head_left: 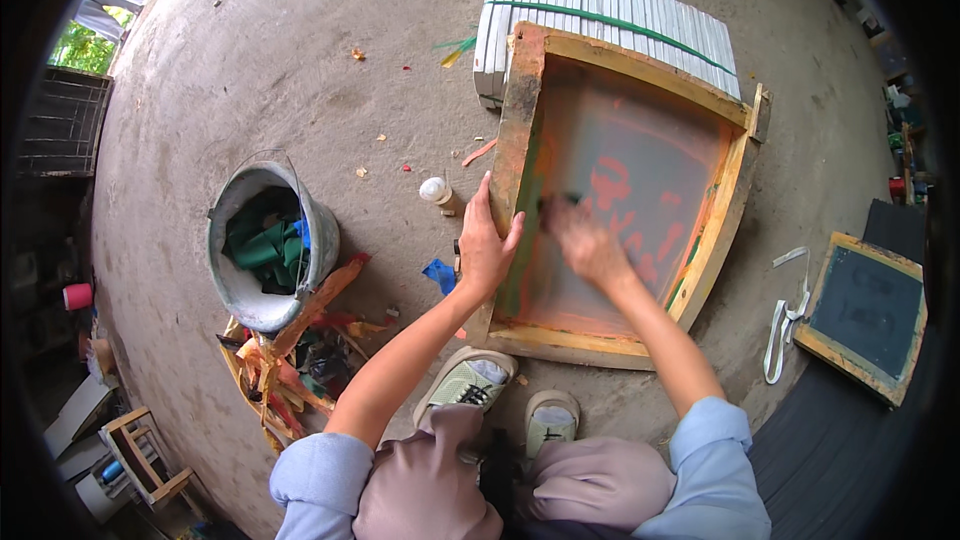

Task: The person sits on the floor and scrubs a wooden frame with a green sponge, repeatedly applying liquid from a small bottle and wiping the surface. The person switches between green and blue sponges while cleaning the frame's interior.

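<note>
A wooden screen-printing frame (716,250) lies tilted before me, its mesh (650,155) hazy and marked with orange-red print. My left hand (487,252) holds the frame's left rail, with the thumb toward the mesh and the fingers straight along the outer side. Over the left part of the mesh, my right hand (590,245) is smeared by motion. Something small and dark (560,199) shows at its fingertips; blur hides what it is. Under the frame's far end stands a strapped stack of white slabs or bundles (610,5), partly covered by it.
Left of the frame are a bucket (322,230) with green and blue cloth, torn scraps (290,375) and a small white-capped bottle (436,192). My shoes (470,385) are close to its near edge. A smaller framed screen (866,305) and a white strap (778,340) lie right.
</note>
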Tool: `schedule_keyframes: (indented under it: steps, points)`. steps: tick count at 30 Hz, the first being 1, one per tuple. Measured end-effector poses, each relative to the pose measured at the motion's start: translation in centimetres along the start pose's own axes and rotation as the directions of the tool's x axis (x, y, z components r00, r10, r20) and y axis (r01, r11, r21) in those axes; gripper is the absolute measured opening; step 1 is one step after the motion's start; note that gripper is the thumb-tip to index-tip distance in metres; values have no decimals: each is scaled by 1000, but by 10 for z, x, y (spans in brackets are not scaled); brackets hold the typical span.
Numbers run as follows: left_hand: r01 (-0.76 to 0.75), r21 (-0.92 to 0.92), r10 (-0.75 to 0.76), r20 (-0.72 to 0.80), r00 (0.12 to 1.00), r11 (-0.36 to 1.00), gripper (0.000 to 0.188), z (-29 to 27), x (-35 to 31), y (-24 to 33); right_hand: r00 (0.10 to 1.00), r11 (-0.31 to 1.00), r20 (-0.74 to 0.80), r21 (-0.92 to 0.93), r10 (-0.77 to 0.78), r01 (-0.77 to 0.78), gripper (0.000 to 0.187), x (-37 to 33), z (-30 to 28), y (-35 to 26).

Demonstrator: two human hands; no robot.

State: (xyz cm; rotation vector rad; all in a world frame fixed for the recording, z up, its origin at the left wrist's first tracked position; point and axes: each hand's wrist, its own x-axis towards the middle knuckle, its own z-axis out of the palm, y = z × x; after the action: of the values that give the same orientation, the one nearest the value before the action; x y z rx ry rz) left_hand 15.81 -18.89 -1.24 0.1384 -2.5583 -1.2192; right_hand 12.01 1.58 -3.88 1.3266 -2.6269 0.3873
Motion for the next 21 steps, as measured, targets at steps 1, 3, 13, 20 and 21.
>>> schedule_keyframes:
  steps: [1,3,13,20,21]
  points:
    - [28,-5,-28,16,999,1000,76,-1,-1,-1,991,983,-54,-137,119,-125,49,23,-5,18]
    - [81,-21,-80,55,995,996,74,-1,-2,0,949,931,-183,-219,256,-293,51,78,-27,55]
    - [31,-4,-31,13,999,1000,80,-5,-3,-6,995,985,103,172,2,-19,44,-43,6,-65]
    - [80,14,-80,51,995,997,84,-1,-2,2,967,959,-180,-184,183,-215,52,80,-44,67]
    - [77,14,-78,57,995,997,85,-1,-2,2,958,945,-190,-205,216,-254,52,84,-41,64]
